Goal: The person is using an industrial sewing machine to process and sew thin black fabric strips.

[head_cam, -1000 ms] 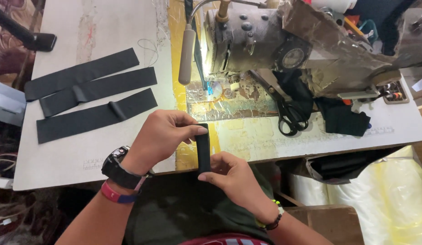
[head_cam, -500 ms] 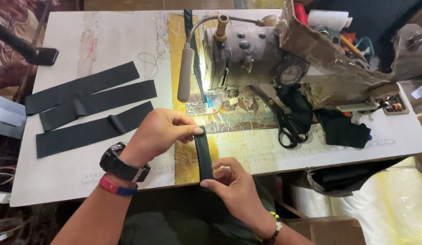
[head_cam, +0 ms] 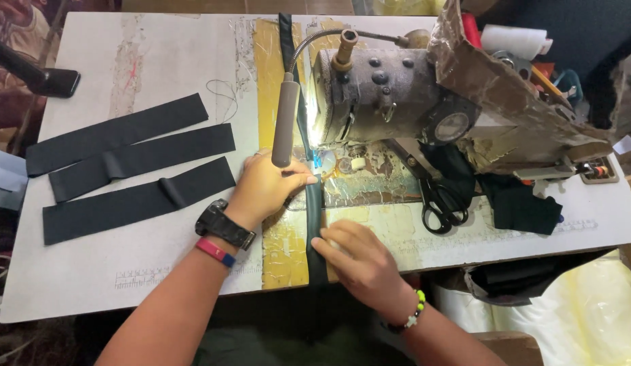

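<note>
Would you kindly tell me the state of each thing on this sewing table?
Black strap: flat, pinned by both hands.
Left hand: pressing strap's far end.
Right hand: pressing near end.
Lamp: lit.
Scissors: closed, lying flat.
Three fabric strips: laid out side by side.

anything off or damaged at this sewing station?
Yes: the table top is worn, its surface peeling in a yellowed patch around the sewing machine. A loose thread lies by the black fabric strips. Both hands press the narrow black strip flat.

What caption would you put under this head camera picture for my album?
Two hands, left hand and right hand, press a folded black strip flat toward the sewing machine.
</note>
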